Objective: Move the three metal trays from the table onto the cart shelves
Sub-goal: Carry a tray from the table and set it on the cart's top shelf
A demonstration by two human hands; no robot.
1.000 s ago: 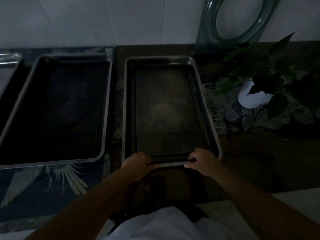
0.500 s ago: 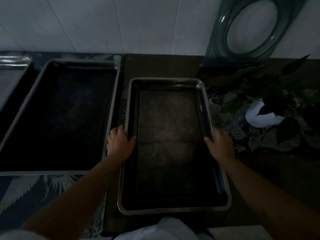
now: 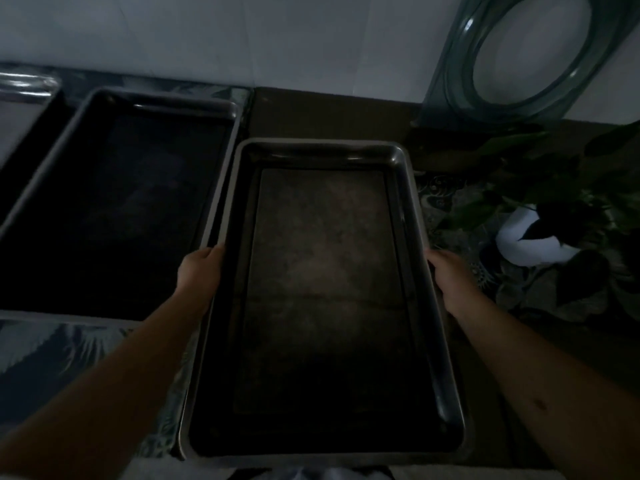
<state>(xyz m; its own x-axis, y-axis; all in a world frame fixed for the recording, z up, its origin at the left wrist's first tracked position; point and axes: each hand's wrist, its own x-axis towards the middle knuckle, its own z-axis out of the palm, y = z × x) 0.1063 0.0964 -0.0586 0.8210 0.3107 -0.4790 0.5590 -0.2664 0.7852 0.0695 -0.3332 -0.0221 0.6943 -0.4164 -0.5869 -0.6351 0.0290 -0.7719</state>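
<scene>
A rectangular metal tray (image 3: 325, 154) fills the middle of the view, its near end reaching over the table's front edge. My left hand (image 3: 200, 271) grips its left long rim at about mid-length. My right hand (image 3: 450, 275) grips the right long rim opposite. A second, larger metal tray (image 3: 221, 168) lies on the table just left of it, their rims close together. A third tray (image 3: 24, 88) shows only partly at the far left edge. The scene is dim.
A potted plant in a white pot (image 3: 533, 247) stands right of the held tray, its leaves close to my right hand. A round green glass panel (image 3: 519, 64) leans against the white wall. A patterned cloth (image 3: 52, 358) covers the table.
My hands went from the tray's near short rim to its two long side rims. The tray has come toward me and now looks larger and closer.
</scene>
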